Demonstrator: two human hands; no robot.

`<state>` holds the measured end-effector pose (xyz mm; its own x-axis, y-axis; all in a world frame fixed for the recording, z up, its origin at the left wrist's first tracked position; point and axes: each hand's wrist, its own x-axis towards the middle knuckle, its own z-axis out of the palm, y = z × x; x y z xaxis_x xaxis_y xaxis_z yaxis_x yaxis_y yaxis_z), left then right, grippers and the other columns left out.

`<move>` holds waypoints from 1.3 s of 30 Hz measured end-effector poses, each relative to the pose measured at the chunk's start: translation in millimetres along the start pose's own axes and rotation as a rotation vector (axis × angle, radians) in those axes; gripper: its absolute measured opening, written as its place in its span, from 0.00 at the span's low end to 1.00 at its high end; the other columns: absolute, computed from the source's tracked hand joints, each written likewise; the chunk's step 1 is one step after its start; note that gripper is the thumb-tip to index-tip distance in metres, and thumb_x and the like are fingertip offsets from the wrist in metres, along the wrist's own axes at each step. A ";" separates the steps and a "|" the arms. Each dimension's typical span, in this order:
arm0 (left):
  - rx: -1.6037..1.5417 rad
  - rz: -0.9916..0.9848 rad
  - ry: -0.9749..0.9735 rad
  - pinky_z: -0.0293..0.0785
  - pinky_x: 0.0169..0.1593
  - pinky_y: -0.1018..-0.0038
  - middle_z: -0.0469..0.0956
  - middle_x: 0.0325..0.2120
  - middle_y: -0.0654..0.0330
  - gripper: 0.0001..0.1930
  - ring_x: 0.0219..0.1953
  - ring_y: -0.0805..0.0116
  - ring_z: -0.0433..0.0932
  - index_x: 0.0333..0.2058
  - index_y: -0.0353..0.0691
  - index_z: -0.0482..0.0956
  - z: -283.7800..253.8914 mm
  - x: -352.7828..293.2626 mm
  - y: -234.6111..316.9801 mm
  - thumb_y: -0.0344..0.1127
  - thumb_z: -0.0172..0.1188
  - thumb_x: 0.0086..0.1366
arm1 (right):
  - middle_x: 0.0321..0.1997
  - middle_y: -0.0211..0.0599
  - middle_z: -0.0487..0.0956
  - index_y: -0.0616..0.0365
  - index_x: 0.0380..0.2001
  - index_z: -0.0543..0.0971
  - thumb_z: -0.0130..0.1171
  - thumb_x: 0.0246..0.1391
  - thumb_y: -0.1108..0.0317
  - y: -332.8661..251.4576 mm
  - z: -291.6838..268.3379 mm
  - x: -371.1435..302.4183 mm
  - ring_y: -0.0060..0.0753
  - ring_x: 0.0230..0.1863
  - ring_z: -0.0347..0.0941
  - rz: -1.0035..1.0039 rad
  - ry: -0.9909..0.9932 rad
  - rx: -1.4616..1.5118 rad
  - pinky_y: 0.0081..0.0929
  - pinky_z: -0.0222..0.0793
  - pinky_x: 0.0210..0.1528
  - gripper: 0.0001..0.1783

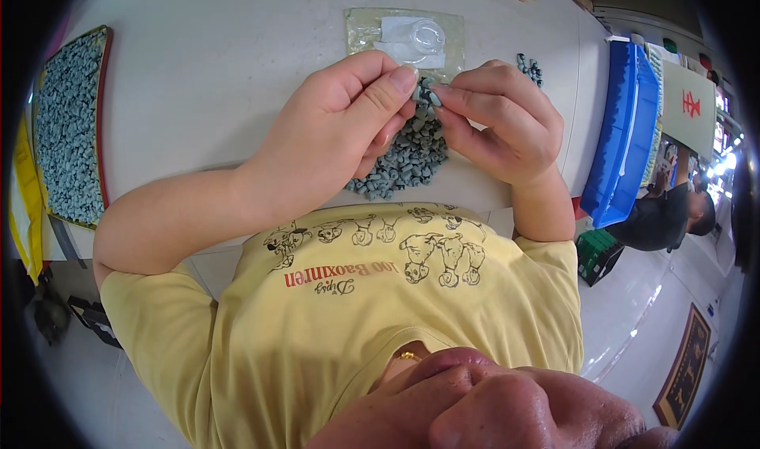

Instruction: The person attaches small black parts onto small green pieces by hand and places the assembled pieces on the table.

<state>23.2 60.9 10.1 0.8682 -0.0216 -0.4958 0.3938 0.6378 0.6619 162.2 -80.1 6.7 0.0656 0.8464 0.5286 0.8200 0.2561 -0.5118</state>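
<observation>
My left hand (340,117) is closed, its thumb pressed against the curled index finger. Whatever lies in that pinch is hidden. My right hand (507,117) pinches a small blue-grey moulded piece (433,97) between thumb and index finger. The tips of both hands nearly meet around it. Below and behind the fingers a heap of similar blue-grey pieces (405,162) rests on the pale table (214,69), partly covered by my left hand. Just beyond my hands lies a clear, yellowish plastic sheet (364,26) with a white paper and a round transparent dish (426,37) on it.
A red-rimmed tray (104,132) full of blue-grey pieces stands at left, beside a yellow bag (25,204). Several dark pieces (530,69) lie right of my right hand. A blue plastic bin (621,132) stands at the right edge. Another person (661,215) is farther right.
</observation>
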 end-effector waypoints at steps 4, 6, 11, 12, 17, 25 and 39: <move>0.064 0.011 -0.021 0.55 0.19 0.85 0.61 0.15 0.71 0.14 0.15 0.84 0.56 0.27 0.39 0.67 2.3 -1.2 0.1 0.43 0.44 0.67 | 0.24 0.41 0.73 0.69 0.26 0.76 0.61 0.29 0.85 -2.3 -2.2 -1.9 0.29 0.18 0.67 -0.002 0.018 0.007 0.19 0.62 0.18 0.13; 0.082 0.017 -0.017 0.55 0.19 0.85 0.61 0.15 0.71 0.14 0.16 0.85 0.56 0.27 0.39 0.68 4.1 -0.7 -0.9 0.43 0.45 0.66 | 0.24 0.41 0.73 0.69 0.26 0.76 0.61 0.29 0.85 -3.0 -3.7 -2.3 0.28 0.18 0.67 0.003 0.023 0.011 0.19 0.62 0.18 0.13; 0.059 0.020 0.013 0.47 0.18 0.84 0.60 0.17 0.70 0.10 0.16 0.84 0.52 0.31 0.43 0.66 9.2 4.3 -6.7 0.42 0.45 0.66 | 0.24 0.40 0.73 0.67 0.26 0.77 0.62 0.29 0.84 -1.0 -6.8 -6.4 0.28 0.19 0.68 -0.019 -0.002 0.059 0.20 0.64 0.19 0.13; 0.038 0.006 0.032 0.47 0.18 0.84 0.60 0.17 0.70 0.10 0.16 0.83 0.52 0.31 0.43 0.66 10.9 5.9 -7.2 0.42 0.45 0.66 | 0.24 0.40 0.73 0.67 0.26 0.77 0.62 0.29 0.84 0.3 -8.0 -7.4 0.28 0.19 0.68 -0.015 0.000 0.055 0.20 0.64 0.19 0.13; 0.012 -0.064 0.042 0.46 0.18 0.84 0.60 0.17 0.70 0.10 0.16 0.83 0.52 0.31 0.43 0.66 22.4 13.4 -13.9 0.42 0.45 0.66 | 0.23 0.39 0.74 0.67 0.26 0.77 0.62 0.28 0.84 11.8 -16.4 -15.6 0.28 0.20 0.69 -0.040 0.010 0.034 0.19 0.65 0.20 0.14; -0.086 -0.087 0.004 0.53 0.19 0.85 0.61 0.17 0.70 0.12 0.17 0.84 0.55 0.31 0.37 0.68 23.6 12.7 -10.6 0.40 0.45 0.67 | 0.24 0.40 0.74 0.68 0.26 0.76 0.63 0.30 0.84 4.2 -22.5 -13.7 0.28 0.20 0.69 -0.011 0.067 -0.060 0.18 0.64 0.20 0.13; -0.174 -0.069 -0.098 0.49 0.19 0.83 0.60 0.20 0.68 0.10 0.18 0.81 0.53 0.34 0.43 0.65 9.8 7.7 -10.4 0.42 0.41 0.68 | 0.27 0.43 0.73 0.70 0.28 0.76 0.64 0.31 0.84 1.2 -10.9 -10.2 0.30 0.21 0.69 -0.046 0.023 -0.058 0.21 0.65 0.20 0.14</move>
<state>28.8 46.5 5.0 0.8694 -0.1392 -0.4740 0.4028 0.7552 0.5171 168.7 -93.6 8.1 0.0391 0.8232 0.5664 0.8538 0.2670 -0.4470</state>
